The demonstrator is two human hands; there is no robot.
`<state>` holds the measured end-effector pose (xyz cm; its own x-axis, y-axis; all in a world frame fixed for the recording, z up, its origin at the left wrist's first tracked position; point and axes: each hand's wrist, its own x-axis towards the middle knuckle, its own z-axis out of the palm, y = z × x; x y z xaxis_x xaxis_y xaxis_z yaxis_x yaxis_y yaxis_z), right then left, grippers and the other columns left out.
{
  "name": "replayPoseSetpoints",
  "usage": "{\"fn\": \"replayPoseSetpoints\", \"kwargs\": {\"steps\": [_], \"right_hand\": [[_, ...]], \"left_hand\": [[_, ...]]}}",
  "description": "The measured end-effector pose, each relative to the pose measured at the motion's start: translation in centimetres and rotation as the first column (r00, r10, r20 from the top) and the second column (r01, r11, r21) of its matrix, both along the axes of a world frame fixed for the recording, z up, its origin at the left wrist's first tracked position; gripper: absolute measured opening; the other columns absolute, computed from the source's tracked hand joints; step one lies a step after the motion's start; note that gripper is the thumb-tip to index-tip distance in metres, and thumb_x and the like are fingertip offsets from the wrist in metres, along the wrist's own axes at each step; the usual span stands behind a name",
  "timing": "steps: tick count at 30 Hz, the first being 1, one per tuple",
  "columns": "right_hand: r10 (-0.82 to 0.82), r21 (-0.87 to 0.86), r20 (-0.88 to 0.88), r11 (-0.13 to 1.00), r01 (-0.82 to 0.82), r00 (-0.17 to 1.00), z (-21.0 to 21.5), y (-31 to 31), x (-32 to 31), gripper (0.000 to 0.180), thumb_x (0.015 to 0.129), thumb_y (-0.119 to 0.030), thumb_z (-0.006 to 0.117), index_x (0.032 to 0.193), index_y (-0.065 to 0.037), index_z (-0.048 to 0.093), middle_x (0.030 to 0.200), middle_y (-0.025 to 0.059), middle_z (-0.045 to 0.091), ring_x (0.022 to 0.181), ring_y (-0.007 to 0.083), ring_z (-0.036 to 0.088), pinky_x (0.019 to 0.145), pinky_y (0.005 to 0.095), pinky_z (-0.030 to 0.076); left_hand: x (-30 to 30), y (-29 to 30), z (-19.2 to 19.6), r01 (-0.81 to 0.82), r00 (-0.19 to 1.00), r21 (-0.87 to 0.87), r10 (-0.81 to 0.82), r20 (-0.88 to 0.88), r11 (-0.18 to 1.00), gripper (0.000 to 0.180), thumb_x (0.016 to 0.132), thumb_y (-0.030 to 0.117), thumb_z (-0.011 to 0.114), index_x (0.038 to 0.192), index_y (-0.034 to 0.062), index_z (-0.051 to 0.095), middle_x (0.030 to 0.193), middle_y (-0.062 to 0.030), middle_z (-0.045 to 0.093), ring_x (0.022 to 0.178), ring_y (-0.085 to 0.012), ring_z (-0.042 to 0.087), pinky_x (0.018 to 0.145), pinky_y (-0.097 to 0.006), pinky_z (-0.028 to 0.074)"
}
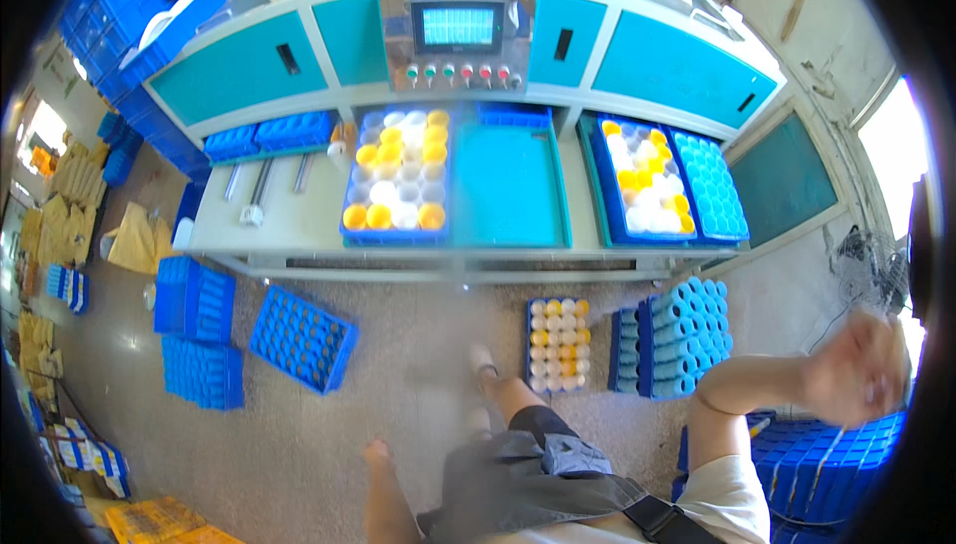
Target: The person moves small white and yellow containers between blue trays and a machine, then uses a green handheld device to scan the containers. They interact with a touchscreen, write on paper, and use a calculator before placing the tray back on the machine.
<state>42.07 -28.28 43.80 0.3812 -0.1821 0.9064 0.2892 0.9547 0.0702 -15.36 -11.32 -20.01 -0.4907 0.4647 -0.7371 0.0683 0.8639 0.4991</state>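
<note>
My right hand (858, 370) is raised out at the far right, bent at the elbow and smeared by motion. Whether its fingers hold anything cannot be made out. Low beside my body hangs my left hand (377, 451), small in view, with its fingers hard to see. Nearest the right arm are a blue tray of light-blue tubes (689, 337) on the floor and a stack of blue crates (827, 469). Closer to my feet lies a blue tray of white and yellow tubes (560, 345). Both hands are apart from these.
A teal and white workbench machine with a control panel (458, 41) stands ahead. On it are a tray of yellow and white tubes (398, 173), a teal bay (510, 185) and a similar tray (645, 177). A blue tray (304, 339) and stacked blue trays (202, 375) lie left.
</note>
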Motion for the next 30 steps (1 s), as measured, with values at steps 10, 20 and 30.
{"fn": "replayPoseSetpoints", "kwargs": {"steps": [10, 20, 30], "right_hand": [[-0.570, -0.584, 0.614, 0.137, 0.800, 0.546, -21.6, 49.4, 11.7, 0.027, 0.087, -0.017, 0.077, 0.112, -0.009, 0.072, 0.097, 0.0085, 0.071, 0.095, 0.0277, 0.064, 0.084, 0.0390, 0.049], [-0.572, -0.444, 0.741, -0.026, 0.896, 0.351, -27.7, 62.5, 18.6, 0.026, 0.089, -0.016, 0.074, 0.113, -0.009, 0.072, 0.094, 0.0050, 0.072, 0.099, 0.0220, 0.064, 0.089, 0.0401, 0.043], [-0.625, -0.529, 0.690, -0.091, 0.844, 0.365, -27.1, 61.8, 19.4, 0.023, 0.090, -0.009, 0.072, 0.113, -0.007, 0.074, 0.093, 0.0066, 0.073, 0.096, 0.0220, 0.063, 0.093, 0.0404, 0.039]], "left_hand": [[33.6, 41.0, 13.2, 0.838, 0.544, 0.526, -0.167, -0.822, 0.142, 0.064, 0.096, 0.036, 0.067, 0.142, -0.0057, 0.049, 0.151, -0.0294, 0.043, 0.147, -0.0478, 0.032, 0.120, -0.055, 0.028], [38.2, 47.7, 12.2, 0.965, 0.243, 0.203, -0.269, -0.932, 0.168, 0.048, 0.095, 0.037, 0.062, 0.121, -0.0017, 0.071, 0.159, -0.0186, 0.042, 0.147, -0.0408, 0.037, 0.115, -0.061, 0.033], [38.6, 48.2, 12.6, 0.975, 0.197, 0.152, -0.315, -0.928, 0.160, 0.042, 0.093, 0.035, 0.063, 0.112, -0.0009, 0.073, 0.158, -0.0216, 0.042, 0.146, -0.0423, 0.038, 0.114, -0.061, 0.034]]}}
